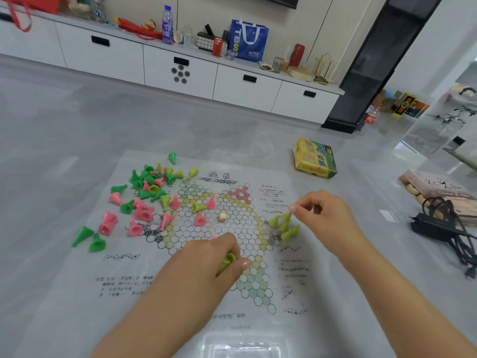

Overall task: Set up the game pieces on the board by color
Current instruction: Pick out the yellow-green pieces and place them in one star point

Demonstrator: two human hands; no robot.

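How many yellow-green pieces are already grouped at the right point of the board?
About 5 yellow-green pieces cluster at the board's right point; they overlap, so some may be hidden. The right hand pinches the topmost piece. The left hand holds another piece, not yet placed.

Grey floor [77, 120] carries printed board sheet [134, 293], yellow box [316, 158], black cable [444, 228].

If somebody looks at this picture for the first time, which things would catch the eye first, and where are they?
Probably the heap of green, pink and yellow-green cone pieces scattered over the left part of the board sheet. Next come the hands: the right hand pinches a yellow-green piece at the small yellow-green cluster on the board's right point, while the left hand grips another yellow-green piece near the middle.
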